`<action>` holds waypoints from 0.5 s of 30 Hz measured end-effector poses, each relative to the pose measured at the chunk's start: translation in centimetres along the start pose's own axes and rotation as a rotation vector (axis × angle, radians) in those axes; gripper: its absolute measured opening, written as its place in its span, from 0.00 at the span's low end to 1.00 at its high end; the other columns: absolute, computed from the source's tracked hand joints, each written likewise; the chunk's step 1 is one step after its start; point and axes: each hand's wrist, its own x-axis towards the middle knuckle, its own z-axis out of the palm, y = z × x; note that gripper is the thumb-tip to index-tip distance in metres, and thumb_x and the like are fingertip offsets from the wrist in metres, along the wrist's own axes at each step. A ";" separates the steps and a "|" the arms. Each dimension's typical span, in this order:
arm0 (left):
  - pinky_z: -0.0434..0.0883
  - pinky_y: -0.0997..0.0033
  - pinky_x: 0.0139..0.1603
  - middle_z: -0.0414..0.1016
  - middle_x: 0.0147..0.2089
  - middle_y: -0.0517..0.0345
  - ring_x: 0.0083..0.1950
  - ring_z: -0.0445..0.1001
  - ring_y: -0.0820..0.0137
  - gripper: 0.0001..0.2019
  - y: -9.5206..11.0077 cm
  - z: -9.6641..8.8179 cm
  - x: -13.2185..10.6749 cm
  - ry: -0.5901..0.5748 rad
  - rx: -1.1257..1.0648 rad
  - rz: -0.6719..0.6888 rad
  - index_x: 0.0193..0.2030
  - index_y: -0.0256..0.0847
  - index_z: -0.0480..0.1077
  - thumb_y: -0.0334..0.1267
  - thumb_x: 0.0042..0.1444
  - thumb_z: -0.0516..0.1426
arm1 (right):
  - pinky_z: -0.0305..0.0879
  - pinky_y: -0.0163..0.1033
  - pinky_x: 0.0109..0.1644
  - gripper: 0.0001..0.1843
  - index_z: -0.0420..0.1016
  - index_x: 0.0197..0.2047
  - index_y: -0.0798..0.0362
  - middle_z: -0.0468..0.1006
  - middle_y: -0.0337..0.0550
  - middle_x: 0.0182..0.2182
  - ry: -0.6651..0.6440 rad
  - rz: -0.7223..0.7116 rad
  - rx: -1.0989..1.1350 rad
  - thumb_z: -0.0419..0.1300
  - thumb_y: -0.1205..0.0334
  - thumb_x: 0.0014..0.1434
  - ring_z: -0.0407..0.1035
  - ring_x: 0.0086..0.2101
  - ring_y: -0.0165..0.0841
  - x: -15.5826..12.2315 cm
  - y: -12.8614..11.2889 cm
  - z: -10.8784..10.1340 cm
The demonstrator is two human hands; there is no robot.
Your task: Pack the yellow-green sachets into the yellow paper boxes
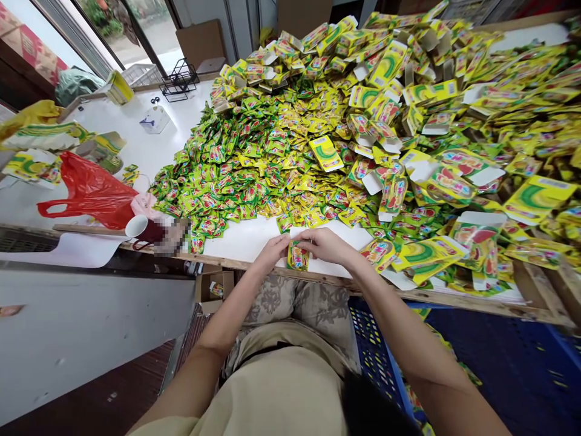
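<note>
My left hand [271, 251] and my right hand [327, 245] meet at the near edge of the white table [245, 239]. Together they pinch a small yellow-green box [297, 255] with its white flap up, and both hands' fingers are closed on it. A wide heap of green and yellow sachets [254, 163] covers the table just beyond my hands. Flat and half-folded yellow boxes [436, 91] are piled to the right and at the back.
A red plastic bag [88, 191] and a dark red mug [143, 230] sit at the left edge. A black wire rack [179, 79] and a cardboard carton [202, 42] stand at the far end. A blue crate [376, 357] is below my right arm.
</note>
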 end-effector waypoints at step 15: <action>0.67 0.69 0.35 0.76 0.25 0.56 0.25 0.71 0.71 0.09 2.4 0.0 2.9 -0.104 -0.192 -0.469 0.30 0.34 0.72 0.27 0.39 0.54 | 0.64 0.39 0.40 0.09 0.77 0.40 0.49 0.75 0.47 0.38 0.274 -0.076 -0.182 0.56 0.61 0.59 0.70 0.37 0.36 -2.1 1.1 0.7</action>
